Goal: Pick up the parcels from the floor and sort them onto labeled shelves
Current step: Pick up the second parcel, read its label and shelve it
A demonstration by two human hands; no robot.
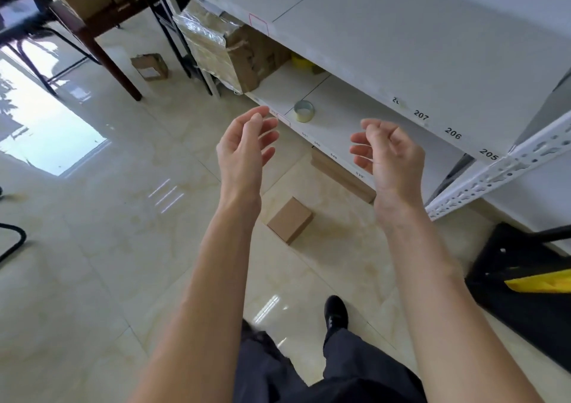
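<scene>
- Hands raised side by side in front of white shelving, palms turned toward each other, a gap between them.
- Left hand (244, 149): fingers loosely curved and spread apart, holding nothing.
- Right hand (391, 152): fingers loosely curled inward, thumb up, likewise holding nothing.
- Small cardboard parcel (289, 219) lying on the tiled floor (92, 232), below and between the two wrists, well apart from both hands and touched by neither.
- Longer flat brown parcel (340, 174) on the floor under the lower shelf (340, 106), partly hidden behind the right hand and wrist.
- Another small box (150, 66) on the floor farther off, near a dark table leg (114, 66).
- Tape roll (304, 111) standing on the lower shelf, seen between the hands, just beyond the left fingertips.
- Large taped cardboard box (222, 50) at the far end of that shelf.
- Upper shelf edge (452, 133) marked 207, 206, 205; lower edge labels too small to read.
- Black shoe (336, 311) and dark trousers below the forearms.
</scene>
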